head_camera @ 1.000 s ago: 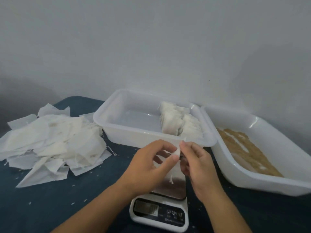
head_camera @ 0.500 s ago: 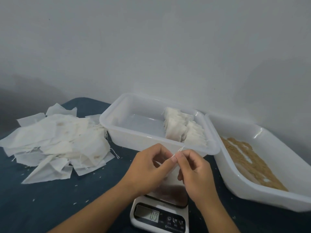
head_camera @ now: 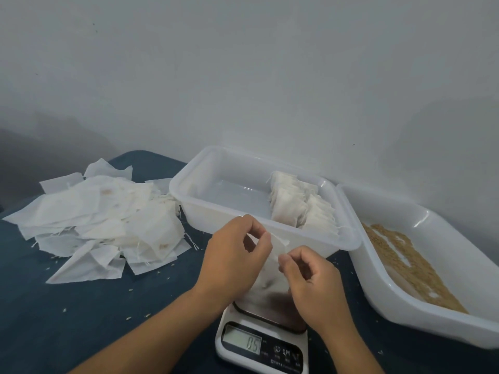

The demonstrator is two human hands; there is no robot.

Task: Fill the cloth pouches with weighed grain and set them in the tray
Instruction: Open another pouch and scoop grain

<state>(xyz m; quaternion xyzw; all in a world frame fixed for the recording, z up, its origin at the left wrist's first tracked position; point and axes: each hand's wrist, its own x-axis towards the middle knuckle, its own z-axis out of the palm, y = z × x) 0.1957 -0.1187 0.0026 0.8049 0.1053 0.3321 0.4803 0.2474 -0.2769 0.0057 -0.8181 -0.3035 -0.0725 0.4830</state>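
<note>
Both hands hold one white cloth pouch (head_camera: 270,282) above the small kitchen scale (head_camera: 262,344). My left hand (head_camera: 235,255) pinches its top edge between thumb and fingers. My right hand (head_camera: 310,276) pinches the pouch's right side a little lower. The pouch's bottom hangs down to the scale's metal plate. The clear plastic tray (head_camera: 205,211) stands behind the hands with several filled pouches (head_camera: 299,209) stacked upright at its right end. Brown grain (head_camera: 405,260) lies in a white tub (head_camera: 442,330) on the right.
A loose heap of empty white pouches (head_camera: 102,222) covers the dark blue table (head_camera: 81,314) on the left. Stray grains dot the cloth around the scale. A pale wall rises just behind the tray and tub.
My hands have drawn apart, the right one dropping lower along the pouch's side. More of the pouch shows between them.
</note>
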